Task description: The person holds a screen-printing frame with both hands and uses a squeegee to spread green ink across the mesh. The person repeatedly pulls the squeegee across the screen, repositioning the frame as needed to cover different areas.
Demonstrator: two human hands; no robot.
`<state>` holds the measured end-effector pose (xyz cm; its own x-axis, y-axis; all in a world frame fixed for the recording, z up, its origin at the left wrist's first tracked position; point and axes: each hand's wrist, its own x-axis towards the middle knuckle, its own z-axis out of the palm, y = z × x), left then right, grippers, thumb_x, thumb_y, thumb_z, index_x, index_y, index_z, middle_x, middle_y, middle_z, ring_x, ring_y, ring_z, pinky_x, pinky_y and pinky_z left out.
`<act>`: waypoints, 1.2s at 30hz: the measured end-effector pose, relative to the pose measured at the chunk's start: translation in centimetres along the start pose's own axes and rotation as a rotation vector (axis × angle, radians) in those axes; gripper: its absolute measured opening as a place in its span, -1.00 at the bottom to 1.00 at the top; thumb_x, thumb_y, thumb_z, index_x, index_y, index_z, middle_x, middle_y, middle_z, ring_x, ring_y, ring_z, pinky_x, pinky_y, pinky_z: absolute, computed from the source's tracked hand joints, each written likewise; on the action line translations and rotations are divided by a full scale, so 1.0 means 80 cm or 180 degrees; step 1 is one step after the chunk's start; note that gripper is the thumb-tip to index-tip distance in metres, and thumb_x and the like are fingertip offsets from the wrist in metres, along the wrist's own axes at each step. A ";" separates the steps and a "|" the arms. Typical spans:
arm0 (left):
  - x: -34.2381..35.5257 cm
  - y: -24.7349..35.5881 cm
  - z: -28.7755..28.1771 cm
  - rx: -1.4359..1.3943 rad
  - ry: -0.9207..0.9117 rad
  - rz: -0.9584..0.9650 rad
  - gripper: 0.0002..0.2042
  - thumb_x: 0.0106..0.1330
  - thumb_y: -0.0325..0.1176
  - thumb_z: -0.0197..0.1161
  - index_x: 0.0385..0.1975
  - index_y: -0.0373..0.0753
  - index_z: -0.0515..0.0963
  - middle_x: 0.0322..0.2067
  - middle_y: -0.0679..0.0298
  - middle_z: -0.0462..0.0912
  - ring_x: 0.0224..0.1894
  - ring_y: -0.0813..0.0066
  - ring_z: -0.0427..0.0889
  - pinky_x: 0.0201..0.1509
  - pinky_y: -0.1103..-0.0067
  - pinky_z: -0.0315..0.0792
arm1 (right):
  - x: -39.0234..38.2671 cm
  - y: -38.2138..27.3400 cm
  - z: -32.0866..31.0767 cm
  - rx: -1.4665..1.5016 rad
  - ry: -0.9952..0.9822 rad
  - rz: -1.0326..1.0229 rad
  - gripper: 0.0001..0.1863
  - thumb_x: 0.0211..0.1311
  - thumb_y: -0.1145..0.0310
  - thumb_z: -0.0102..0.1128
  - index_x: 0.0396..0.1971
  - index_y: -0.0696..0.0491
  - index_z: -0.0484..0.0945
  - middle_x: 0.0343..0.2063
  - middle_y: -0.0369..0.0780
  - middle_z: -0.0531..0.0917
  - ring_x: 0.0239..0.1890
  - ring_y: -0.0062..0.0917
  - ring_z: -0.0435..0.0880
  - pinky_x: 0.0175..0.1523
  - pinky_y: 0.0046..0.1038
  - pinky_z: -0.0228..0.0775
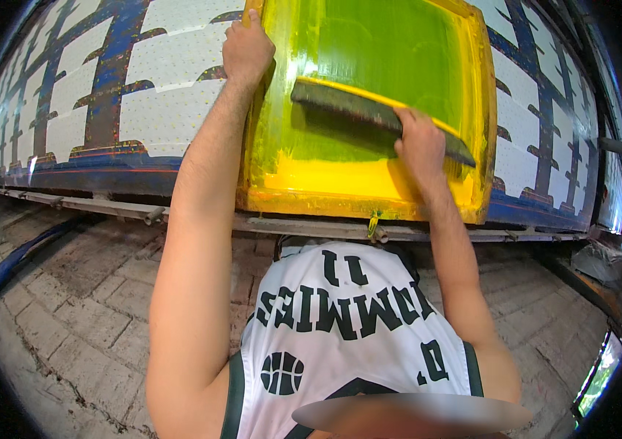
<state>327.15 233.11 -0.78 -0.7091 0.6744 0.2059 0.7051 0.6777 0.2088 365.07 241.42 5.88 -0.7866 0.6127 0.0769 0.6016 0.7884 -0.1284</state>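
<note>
Brick paving (69,322) runs under a long printing bench (106,175) whose top is covered with white fabric pieces (172,110) laid in rows between dark blue, ink-stained bands. On the bench, straight ahead of the person, lies a yellow wooden-framed printing screen (481,124) with a green mesh, a pool of yellow ink spread along its near edge. The left hand (246,50) rests on the upper left side of the frame, its grip closed over the frame's edge with the fingers wrapped round the far side. The right hand (421,143) has its grip clamped on a long dark squeegee with a yellow upper strip (347,104), taking it right of its middle; most of the blade reaches out to the left of the hand across the mesh, and a short end sticks out to the right towards the frame's right side. The squeegee sits slanted, its left end farther from the person than its right. Both bare forearms come up from the lower edge over a white sleeveless jersey (340,322) with dark trim.
</note>
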 end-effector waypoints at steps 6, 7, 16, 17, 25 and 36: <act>0.001 0.010 -0.018 0.0117 -0.0080 -0.0005 -0.44 0.47 -0.32 0.15 0.48 -0.24 0.43 -0.03 -0.12 0.64 0.03 -0.08 0.68 0.04 0.13 0.67 | 0.194 0.062 0.025 -0.0210 -0.0072 0.0016 -0.67 0.18 0.38 0.39 -0.02 -0.01 0.73 -0.12 -0.10 0.80 -0.01 -0.10 0.78 0.08 -0.04 0.67; 0.001 0.010 -0.020 0.0159 -0.0121 -0.0017 -0.44 0.48 -0.31 0.16 0.48 -0.23 0.43 -0.05 -0.11 0.64 0.02 -0.08 0.68 0.03 0.13 0.67 | 0.225 0.072 0.029 -0.0231 -0.0043 0.0011 -0.69 0.20 0.35 0.38 -0.03 0.00 0.74 -0.12 -0.09 0.80 -0.01 -0.09 0.79 0.08 -0.02 0.67; 0.004 0.013 -0.019 0.0131 -0.0150 -0.0155 -0.46 0.49 -0.25 0.26 0.47 -0.12 0.48 -0.11 -0.06 0.63 -0.02 -0.03 0.69 -0.04 0.16 0.67 | 0.428 0.154 0.053 -0.0272 0.0000 -0.0329 -0.65 0.23 0.25 0.35 -0.01 0.03 0.75 -0.08 0.03 0.81 -0.01 -0.02 0.81 0.11 0.04 0.68; 0.004 0.013 -0.019 0.0152 -0.0108 -0.0135 -0.46 0.49 -0.24 0.26 0.47 -0.12 0.48 -0.11 -0.05 0.63 -0.03 -0.02 0.69 -0.04 0.16 0.67 | 0.442 0.161 0.048 -0.0280 -0.0139 -0.0464 -0.64 0.22 0.25 0.35 0.00 0.03 0.75 -0.08 0.03 0.81 0.00 -0.02 0.81 0.11 0.04 0.68; 0.002 0.012 -0.010 0.0371 0.0065 -0.0069 -0.47 0.50 -0.22 0.26 0.46 -0.09 0.50 -0.12 0.00 0.64 -0.05 0.03 0.70 -0.06 0.18 0.69 | 0.484 0.202 -0.009 -0.0187 -0.0382 -0.0179 -0.67 0.04 0.38 0.31 -0.18 0.12 0.82 -0.19 0.13 0.80 -0.06 0.03 0.82 0.05 -0.04 0.70; 0.005 0.006 -0.002 0.0453 0.0113 -0.0052 -0.47 0.52 -0.19 0.23 0.49 0.00 0.49 -0.14 0.01 0.65 -0.10 0.05 0.73 -0.10 0.18 0.70 | 0.457 0.240 0.048 -0.0207 -0.0399 -0.0669 -0.69 0.04 0.29 0.31 -0.29 0.18 0.79 -0.31 0.16 0.78 -0.22 0.08 0.81 -0.13 0.00 0.66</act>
<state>327.23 233.66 -0.47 -0.7184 0.6538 0.2377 0.6847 0.7250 0.0754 347.36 278.75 2.44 -0.9040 0.4265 -0.0286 0.4275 0.9022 -0.0582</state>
